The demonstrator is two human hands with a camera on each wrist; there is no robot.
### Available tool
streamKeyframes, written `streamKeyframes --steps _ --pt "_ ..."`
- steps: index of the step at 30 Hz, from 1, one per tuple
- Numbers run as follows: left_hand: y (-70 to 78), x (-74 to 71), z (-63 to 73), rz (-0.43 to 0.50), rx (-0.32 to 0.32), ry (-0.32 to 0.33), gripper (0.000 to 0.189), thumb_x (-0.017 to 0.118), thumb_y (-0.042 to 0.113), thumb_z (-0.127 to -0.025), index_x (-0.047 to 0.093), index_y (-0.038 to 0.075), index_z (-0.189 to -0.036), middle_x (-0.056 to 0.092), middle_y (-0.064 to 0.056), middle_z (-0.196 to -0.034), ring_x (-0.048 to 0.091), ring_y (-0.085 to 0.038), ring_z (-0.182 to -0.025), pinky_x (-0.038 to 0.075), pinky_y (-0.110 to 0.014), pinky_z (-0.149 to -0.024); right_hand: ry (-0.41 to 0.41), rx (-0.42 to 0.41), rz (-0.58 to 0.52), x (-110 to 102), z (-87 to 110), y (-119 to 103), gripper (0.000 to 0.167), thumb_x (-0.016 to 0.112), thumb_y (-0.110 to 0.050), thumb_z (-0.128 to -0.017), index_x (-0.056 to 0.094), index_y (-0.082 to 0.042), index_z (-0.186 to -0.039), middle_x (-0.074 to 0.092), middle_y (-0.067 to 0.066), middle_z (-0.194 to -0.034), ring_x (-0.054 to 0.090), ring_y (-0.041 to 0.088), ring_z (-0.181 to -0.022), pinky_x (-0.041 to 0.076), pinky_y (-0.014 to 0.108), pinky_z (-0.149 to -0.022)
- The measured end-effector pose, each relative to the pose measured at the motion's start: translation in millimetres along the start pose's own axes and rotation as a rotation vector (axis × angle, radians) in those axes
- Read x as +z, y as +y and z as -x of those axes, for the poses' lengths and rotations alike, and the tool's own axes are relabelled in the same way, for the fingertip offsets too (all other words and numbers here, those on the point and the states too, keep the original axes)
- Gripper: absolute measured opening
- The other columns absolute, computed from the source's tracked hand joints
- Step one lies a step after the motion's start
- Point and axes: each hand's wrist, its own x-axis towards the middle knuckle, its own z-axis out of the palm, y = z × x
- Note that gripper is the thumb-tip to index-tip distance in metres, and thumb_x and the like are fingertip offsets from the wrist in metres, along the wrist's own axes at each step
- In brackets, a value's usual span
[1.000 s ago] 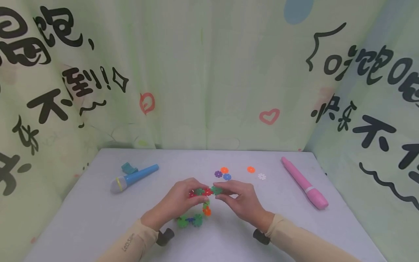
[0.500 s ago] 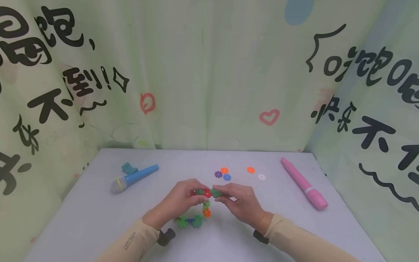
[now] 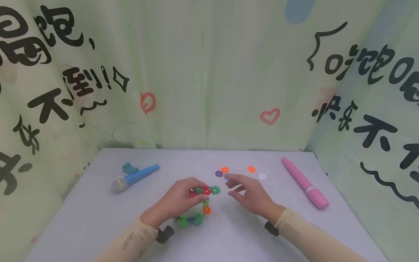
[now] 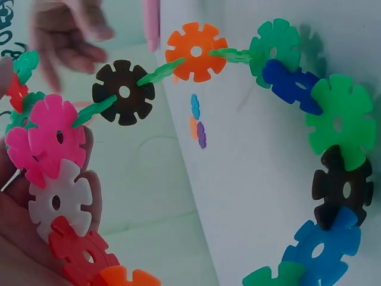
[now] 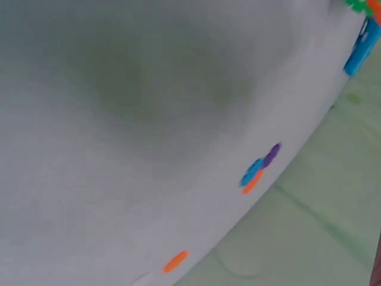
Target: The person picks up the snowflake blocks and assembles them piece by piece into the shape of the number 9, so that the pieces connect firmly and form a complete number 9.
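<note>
My left hand [image 3: 183,194] pinches a chain of interlocking snowflake discs [image 3: 215,190] between thumb and fingers. In the left wrist view the chain [image 4: 196,52] curves round as a loop of pink, white, red, orange, black, green and blue discs. Its lower part hangs at or near the tabletop; contact is hard to tell. The right hand [image 3: 250,191] is off the chain, fingers loosely extended, holding nothing visible. Its fingertips overlap a loose blue disc [image 3: 226,177] in the head view. Beside that lie a purple disc [image 3: 218,174] and an orange disc [image 3: 224,169].
Another orange disc [image 3: 251,169] and a white disc [image 3: 262,176] lie farther right on the white table [image 3: 91,218]. A blue toy microphone [image 3: 140,175] rests at left by a teal piece [image 3: 129,167]. A pink stick-shaped toy [image 3: 304,182] lies at right. Curtains [image 3: 206,72] surround the table.
The right hand has let go of the green disc at the chain's end and moved right and away. The left hand keeps its grip on the chain, nearly in place.
</note>
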Motion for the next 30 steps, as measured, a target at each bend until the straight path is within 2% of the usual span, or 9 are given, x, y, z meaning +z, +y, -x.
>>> streamKeyframes --steps 4,8,12,19,24,30 --pt "-1.0 -1.6 0.5 0.000 -0.021 -0.009 0.032 0.074 0.034 -0.091 0.070 0.022 -0.121 0.063 0.016 -0.105 0.057 -0.011 -0.089 0.052 -0.031 -0.078 -0.037 0.278 0.046 -10.2 3.9 33.3 0.050 0.078 0.000 -0.084 0.064 -0.012 -0.130 0.072 0.003 -0.104 0.068 0.010 -0.090 0.057 0.031 -0.078" --pt "-2.9 -1.7 1.0 0.012 -0.026 -0.017 0.032 0.073 0.035 -0.092 0.070 0.022 -0.121 0.063 0.015 -0.106 0.057 -0.011 -0.090 0.051 -0.032 -0.078 -0.099 0.415 0.030 -15.0 4.4 58.9 0.042 0.076 -0.003 -0.087 0.066 -0.008 -0.127 0.071 0.005 -0.107 0.068 0.015 -0.093 0.056 0.036 -0.082" --pt "-2.7 -1.8 0.8 0.030 -0.019 -0.026 0.032 0.073 0.038 -0.092 0.070 0.023 -0.120 0.064 0.015 -0.109 0.058 -0.010 -0.090 0.051 -0.032 -0.079 -0.128 0.458 0.023 -20.1 5.0 77.6 0.041 0.074 -0.005 -0.088 0.065 -0.005 -0.127 0.069 0.006 -0.111 0.068 0.020 -0.097 0.055 0.041 -0.086" --pt "1.2 -2.1 0.3 0.058 0.012 -0.044 0.029 0.074 0.034 -0.091 0.071 0.022 -0.117 0.065 0.015 -0.106 0.059 -0.011 -0.089 0.052 -0.031 -0.078 -0.041 0.565 0.060 -41.1 14.5 106.2 0.040 0.069 -0.006 -0.090 0.061 -0.002 -0.130 0.065 0.013 -0.120 0.065 0.028 -0.106 0.051 0.048 -0.091" --pt "1.1 -1.5 0.7 0.055 0.027 -0.040 0.026 0.074 0.032 -0.091 0.072 0.023 -0.116 0.064 0.017 -0.103 0.059 -0.010 -0.087 0.052 -0.030 -0.077 -0.025 0.580 0.067 -50.1 19.6 120.5 0.042 0.069 -0.008 -0.090 0.060 0.000 -0.130 0.064 0.018 -0.121 0.064 0.033 -0.106 0.051 0.050 -0.090" --pt "-0.5 -0.2 0.2 0.056 0.038 -0.034 0.025 0.074 0.032 -0.091 0.072 0.024 -0.115 0.064 0.018 -0.101 0.058 -0.010 -0.086 0.052 -0.031 -0.077 -0.029 0.607 0.142 -52.1 25.6 134.5 0.045 0.071 -0.011 -0.089 0.060 0.001 -0.131 0.061 0.020 -0.125 0.062 0.033 -0.106 0.050 0.050 -0.090"
